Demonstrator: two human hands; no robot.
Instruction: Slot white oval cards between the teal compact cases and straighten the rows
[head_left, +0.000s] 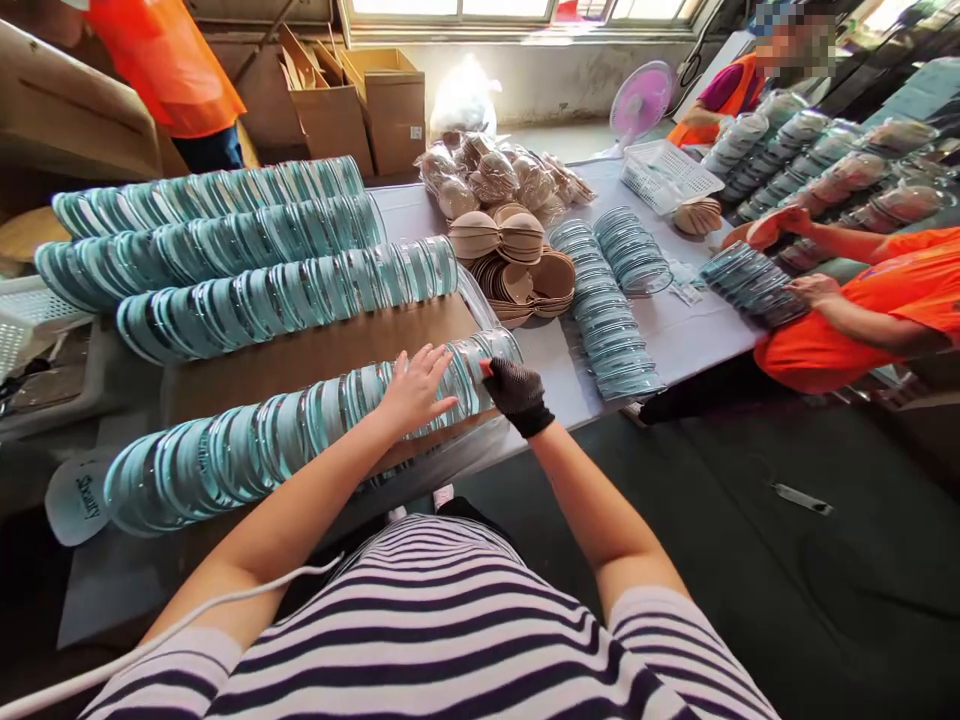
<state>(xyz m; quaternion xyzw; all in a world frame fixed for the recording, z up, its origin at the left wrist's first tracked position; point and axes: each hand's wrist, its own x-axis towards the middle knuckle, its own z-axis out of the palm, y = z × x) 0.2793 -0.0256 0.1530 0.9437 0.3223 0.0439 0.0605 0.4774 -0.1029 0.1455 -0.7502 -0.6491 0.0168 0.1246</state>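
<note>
A long row of clear teal-rimmed plastic packs (pixel 270 440) lies along the near edge of a cardboard sheet (pixel 315 355). My left hand (pixel 415 390), bare, rests flat on top of the row near its right end, fingers spread. My right hand (pixel 516 392), in a dark knit glove, presses against the row's right end (pixel 491 350). Three more rows of the same packs (pixel 225 250) lie further back on the cardboard.
Beige moulded cups (pixel 517 265) and more pack stacks (pixel 607 310) sit on the grey table (pixel 690 335). A person in orange (pixel 885 300) handles packs at the right; another stands at the far left (pixel 172 70). Cardboard boxes (pixel 367 105), a pink fan (pixel 640 100) and a white basket (pixel 667 175) stand behind.
</note>
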